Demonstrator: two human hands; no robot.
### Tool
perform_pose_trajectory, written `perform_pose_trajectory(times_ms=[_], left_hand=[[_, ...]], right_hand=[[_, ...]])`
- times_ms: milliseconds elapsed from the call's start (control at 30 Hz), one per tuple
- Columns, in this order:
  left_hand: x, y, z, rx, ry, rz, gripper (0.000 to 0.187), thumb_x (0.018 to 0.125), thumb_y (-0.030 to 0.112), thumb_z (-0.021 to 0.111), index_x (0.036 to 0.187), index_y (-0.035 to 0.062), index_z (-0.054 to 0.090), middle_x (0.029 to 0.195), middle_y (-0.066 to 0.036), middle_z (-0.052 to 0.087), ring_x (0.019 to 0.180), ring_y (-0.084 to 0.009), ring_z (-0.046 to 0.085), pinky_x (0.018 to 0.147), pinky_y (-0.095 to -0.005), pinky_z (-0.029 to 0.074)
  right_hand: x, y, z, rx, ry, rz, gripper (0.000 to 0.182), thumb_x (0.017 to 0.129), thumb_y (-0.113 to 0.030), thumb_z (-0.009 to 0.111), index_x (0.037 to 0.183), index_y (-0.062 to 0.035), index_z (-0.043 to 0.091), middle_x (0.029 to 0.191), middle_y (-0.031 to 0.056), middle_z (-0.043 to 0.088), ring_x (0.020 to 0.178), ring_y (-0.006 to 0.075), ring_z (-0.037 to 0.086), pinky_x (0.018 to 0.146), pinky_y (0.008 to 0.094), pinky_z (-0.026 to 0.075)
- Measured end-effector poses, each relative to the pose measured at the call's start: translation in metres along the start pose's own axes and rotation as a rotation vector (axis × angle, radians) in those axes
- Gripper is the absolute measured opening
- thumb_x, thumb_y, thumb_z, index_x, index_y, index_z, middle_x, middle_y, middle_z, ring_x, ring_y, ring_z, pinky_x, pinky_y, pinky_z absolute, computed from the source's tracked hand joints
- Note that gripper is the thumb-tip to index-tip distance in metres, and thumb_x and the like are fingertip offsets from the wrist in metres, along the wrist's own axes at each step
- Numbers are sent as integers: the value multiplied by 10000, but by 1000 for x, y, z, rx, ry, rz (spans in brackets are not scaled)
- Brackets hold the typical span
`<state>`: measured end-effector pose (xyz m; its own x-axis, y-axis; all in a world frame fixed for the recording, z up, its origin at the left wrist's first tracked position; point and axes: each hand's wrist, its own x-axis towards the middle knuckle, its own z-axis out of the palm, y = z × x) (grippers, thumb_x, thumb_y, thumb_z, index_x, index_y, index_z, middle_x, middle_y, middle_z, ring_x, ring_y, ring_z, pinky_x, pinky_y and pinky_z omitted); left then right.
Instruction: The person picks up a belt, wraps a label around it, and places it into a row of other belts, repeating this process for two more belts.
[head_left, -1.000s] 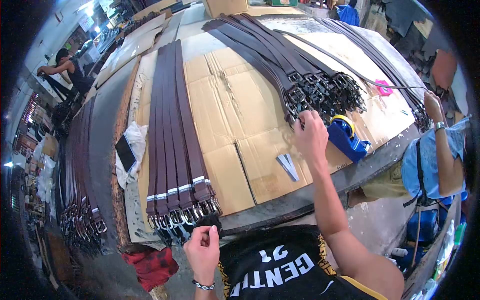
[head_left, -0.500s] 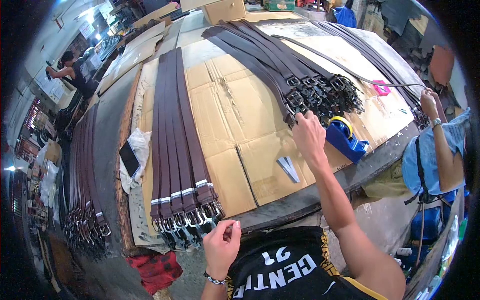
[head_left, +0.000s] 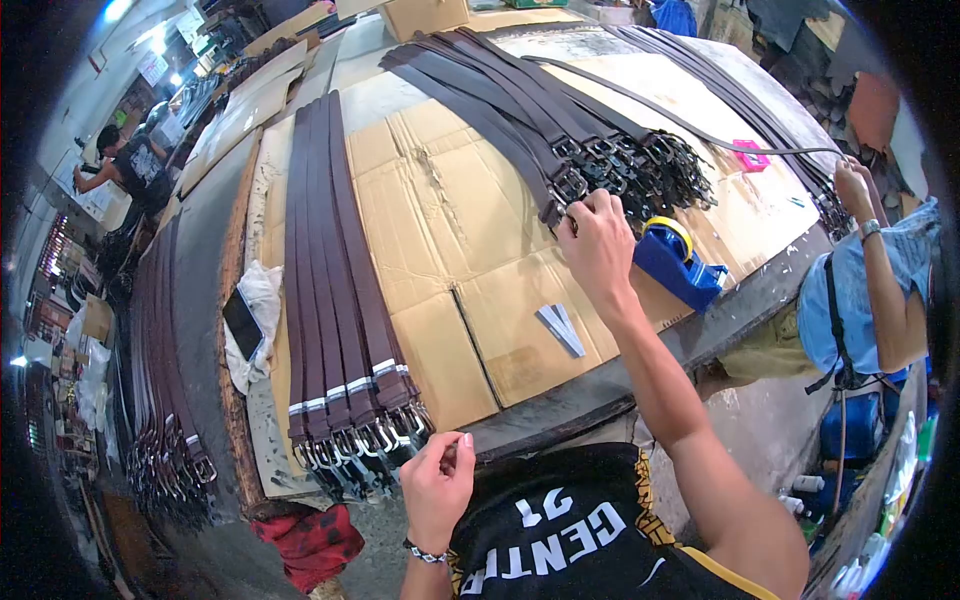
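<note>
My right hand [head_left: 602, 250] reaches to the near end of a dark brown belt [head_left: 525, 150], its fingers closed at the buckle [head_left: 568, 187]. That belt lies at the left edge of a pile whose many buckles [head_left: 640, 170] bunch together. My left hand [head_left: 438, 490] is held low by the table edge with fingers curled and thumb raised; whether anything is in them I cannot make out. Just beyond it, a row of brown belts [head_left: 335, 250] lies with silver buckles [head_left: 365, 440] toward me and pale bands near them.
A blue tape dispenser [head_left: 680, 270] and grey strips [head_left: 562, 328] lie on the cardboard [head_left: 440, 240]. A phone [head_left: 241, 322] rests on white plastic at left. At right, a co-worker's hand [head_left: 853, 188] holds a long belt [head_left: 690, 125] near a pink item [head_left: 750, 155]. More belts [head_left: 155, 330] hang further left.
The view has shifted slightly, moving the table contents leftward in the picture. My right hand stays at the belt's buckle end, and my left hand keeps much the same curled pose.
</note>
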<state>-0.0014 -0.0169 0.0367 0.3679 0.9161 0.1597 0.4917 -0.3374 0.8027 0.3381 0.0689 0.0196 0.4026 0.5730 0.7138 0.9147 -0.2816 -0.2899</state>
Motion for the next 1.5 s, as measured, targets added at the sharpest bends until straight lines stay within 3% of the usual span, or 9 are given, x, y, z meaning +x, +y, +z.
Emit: perform_pose_trajectory(times_ms=[133, 367, 467, 600, 1033, 1167, 1300, 1433, 1500], left_hand=[[3, 0, 5, 2, -15, 31, 122, 922, 103, 729, 911, -13, 694, 681, -88, 677, 538, -144, 629, 505, -274, 473], [6, 0, 11, 15, -42, 36, 129, 919, 107, 730, 910, -18, 699, 665, -90, 667, 527, -144, 623, 498, -273, 473], [6, 1, 12, 30, -73, 10, 133, 916, 107, 733, 910, -22, 699, 664, -92, 667, 529, -144, 625, 504, -271, 476], [8, 6, 14, 21, -104, -7, 155, 928, 108, 717, 900, -41, 688, 668, -77, 670, 548, -105, 596, 534, -259, 464], [8, 6, 28, 21, -162, 73, 140, 907, 119, 732, 900, -16, 695, 668, -113, 668, 546, -193, 641, 527, -310, 493], [6, 4, 29, 19, -190, 70, 139, 908, 131, 736, 908, -4, 700, 664, -107, 672, 538, -194, 642, 523, -308, 496], [7, -3, 31, 12, -167, 72, 139, 914, 137, 735, 910, 1, 704, 662, -100, 675, 528, -183, 633, 515, -308, 488], [10, -8, 37, -108, -176, -86, 182, 967, 171, 688, 989, -9, 708, 714, -71, 696, 576, -123, 639, 510, -275, 478], [11, -8, 43, -303, -198, -240, 240, 1013, 198, 629, 1087, -22, 689, 798, -68, 714, 635, -98, 649, 512, -248, 479]], right_hand=[[-6, 1, 5, -28, -235, 111, 133, 804, -136, 650, 862, -22, 689, 911, 175, 630, 907, 336, 620, 765, 446, 523], [-20, 17, 12, -122, -188, 18, 128, 798, -88, 638, 877, 13, 640, 935, 188, 613, 933, 357, 598, 819, 453, 522], [-14, 18, 14, 7, -424, 172, 124, 802, -82, 628, 875, 18, 640, 973, 191, 598, 961, 359, 590, 838, 449, 519], [-15, 14, 13, -115, -170, -27, 144, 787, -31, 620, 925, -5, 654, 967, 166, 599, 953, 333, 612, 768, 422, 525], [-36, 5, 26, -183, -322, -114, 184, 759, -107, 682, 909, -9, 643, 894, 140, 630, 891, 271, 644, 636, 341, 565], [-28, 5, 22, -26, -373, 11, 189, 775, -121, 677, 922, -6, 641, 945, 161, 652, 947, 313, 667, 688, 409, 580], [-4, -1, 2, 496, -445, 320, 237, 822, -177, 698, 937, 30, 692, 858, 212, 719, 737, 354, 680, 694, 457, 554], [-18, -24, -18, 1252, -597, 747, 201, 932, -224, 727, 996, -34, 714, 684, 3, 613, 552, 64, 520, 492, 255, 390], [-50, -42, -25, 1438, -643, 900, 209, 948, -240, 726, 1014, -44, 698, 682, -30, 566, 517, 41, 468, 459, 212, 323]])
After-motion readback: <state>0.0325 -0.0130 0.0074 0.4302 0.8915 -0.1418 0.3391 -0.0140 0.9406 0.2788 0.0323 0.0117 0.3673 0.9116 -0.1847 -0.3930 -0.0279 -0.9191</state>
